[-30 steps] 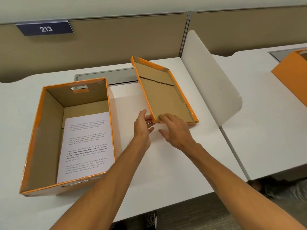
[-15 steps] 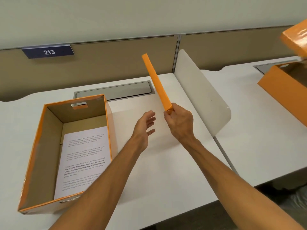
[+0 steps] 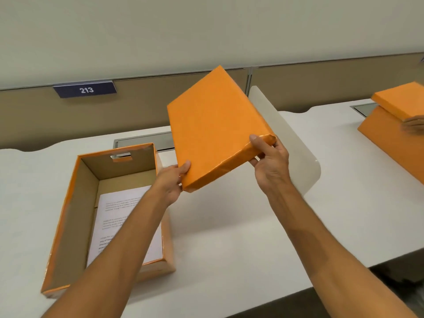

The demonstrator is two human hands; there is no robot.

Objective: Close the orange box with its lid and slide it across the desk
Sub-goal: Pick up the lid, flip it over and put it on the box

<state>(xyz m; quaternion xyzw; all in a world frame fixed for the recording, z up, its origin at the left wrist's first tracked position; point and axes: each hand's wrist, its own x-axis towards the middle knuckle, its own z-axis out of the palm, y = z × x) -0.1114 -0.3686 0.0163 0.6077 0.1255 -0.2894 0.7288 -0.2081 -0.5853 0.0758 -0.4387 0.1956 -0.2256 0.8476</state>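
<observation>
The orange box (image 3: 68,216) stands open on the white desk at the left, with a printed sheet of paper (image 3: 114,210) lying on its bottom. Its orange lid (image 3: 215,129) is in the air to the right of the box, orange top towards me and tilted. My left hand (image 3: 172,180) grips the lid's near left corner. My right hand (image 3: 268,164) grips the near right corner, thumb on top. My left forearm crosses over the box's right wall.
A white curved divider (image 3: 296,145) stands just right of the lid, between two desks (image 3: 229,237). On the right desk another orange box (image 3: 387,138) has a lid (image 3: 399,99) held by someone else's hand (image 3: 413,125). A grey cable tray (image 3: 142,141) lies behind the box.
The lid was lifted off the desk by my right hand, turned over from inside-up through edge-on to top-up, and my left hand has now taken its other corner.
</observation>
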